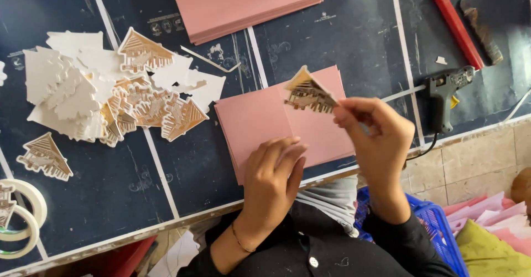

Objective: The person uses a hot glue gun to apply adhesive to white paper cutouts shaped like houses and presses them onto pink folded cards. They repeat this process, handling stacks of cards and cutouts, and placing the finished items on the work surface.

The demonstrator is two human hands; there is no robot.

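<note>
right hand (371, 130) pinches house-shaped cutout (308, 95) above pink card (276, 123) on dark bench (193, 166) — grip closed on its edge. left hand (271, 180) lies flat on the card, holding nothing. judgement: keep card pinned, centre cutout squarely — press evenly.

A small house-shaped cutout (307, 92), gold-brown with a white border and a pointed roof, is held up in the air, tilted, its peak pointing up and to the left. It hangs just above a pink folded card (276, 122), which lies flat on the dark table, open with a crease down its middle (more pink sheets seem stacked beneath it). The card's near edge is partly covered.
</note>
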